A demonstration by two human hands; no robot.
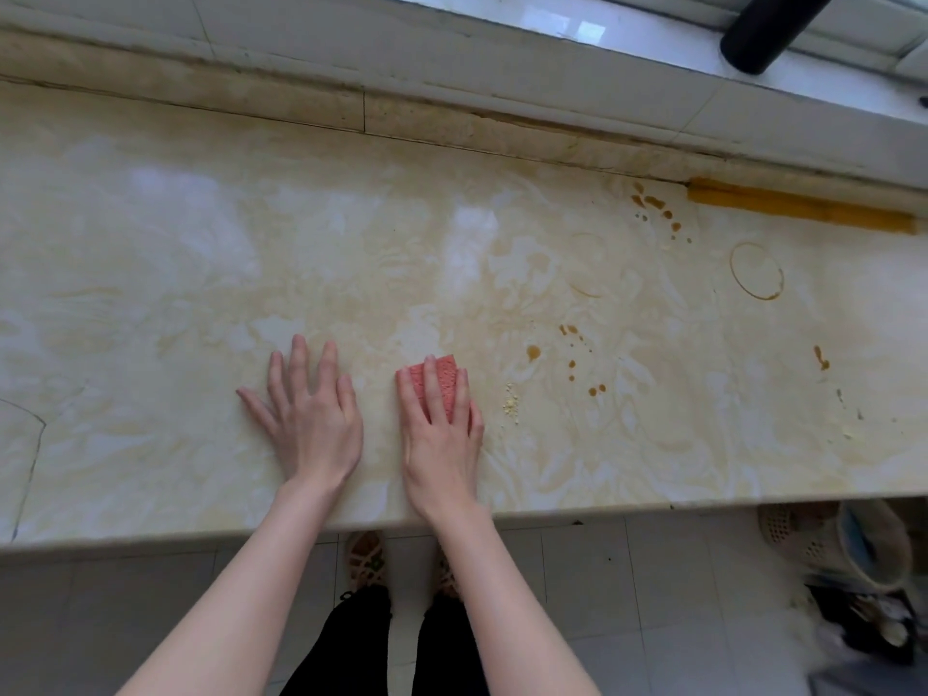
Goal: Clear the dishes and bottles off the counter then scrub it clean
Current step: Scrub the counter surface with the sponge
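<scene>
A cream marble-patterned counter (pixel 150 253) fills the view. My right hand (pixel 442 434) lies on a pink sponge (pixel 444 381) and presses it flat against the counter with straight fingers. My left hand (pixel 309 419) rests flat on the bare counter just left of it, fingers spread. Brown drip stains (pixel 572 359) and yellow crumbs (pixel 510 399) sit right of the sponge. A brown ring stain (pixel 757 271) and more brown spots (pixel 655 205) mark the right part. No dishes or bottles show on the counter.
A raised stone backsplash (pixel 301 100) runs along the far edge, with an orange-stained strip (pixel 803 208) at right. A black cylinder (pixel 768 32) lies on the white sill. Below the front edge are floor tiles, my feet and a basket (pixel 803 540) at right.
</scene>
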